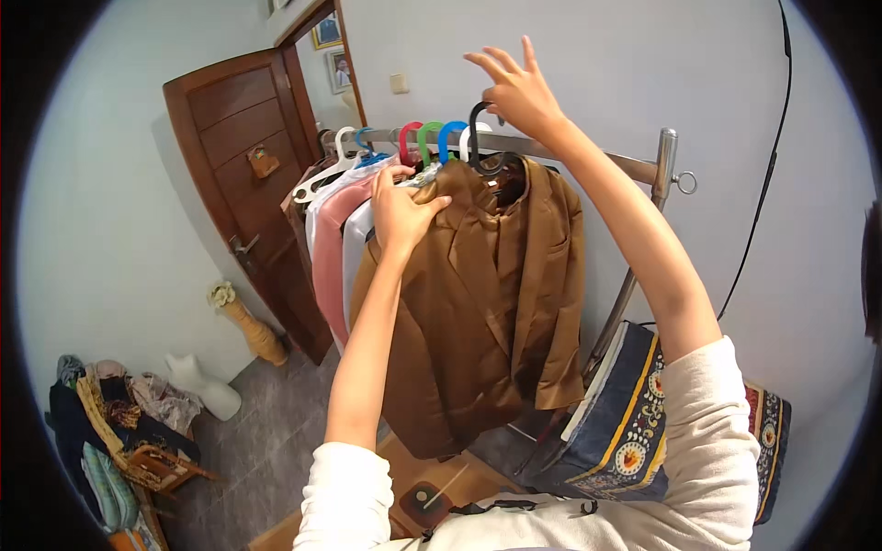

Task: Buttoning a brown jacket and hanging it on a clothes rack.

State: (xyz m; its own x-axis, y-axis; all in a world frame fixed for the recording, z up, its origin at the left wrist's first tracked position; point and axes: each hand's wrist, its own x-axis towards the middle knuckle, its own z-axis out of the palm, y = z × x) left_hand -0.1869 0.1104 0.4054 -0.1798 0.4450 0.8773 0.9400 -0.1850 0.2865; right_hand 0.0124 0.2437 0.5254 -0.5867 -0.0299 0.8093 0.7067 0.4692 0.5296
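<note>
A brown suit jacket (459,294) hangs at the near end of a metal clothes rail (597,159), on a hanger with a black hook (475,133). My left hand (404,211) is closed on the jacket's shoulder near the collar, thumb in front. Raised above the rail, my right hand (519,96) has its fingers spread, with its lower edge right by the top of the black hook. Whether it touches the hook I cannot tell. Left of the jacket, a pink garment (331,248) and several others hang on white, blue, red and green hangers.
A wooden door (234,165) stands ajar behind the rail at the left. Clothes lie heaped on a chair (156,464) at lower left, near a white torso form (202,390) and a vase (253,331). Patterned dark blue cloth (616,422) drapes something at the lower right.
</note>
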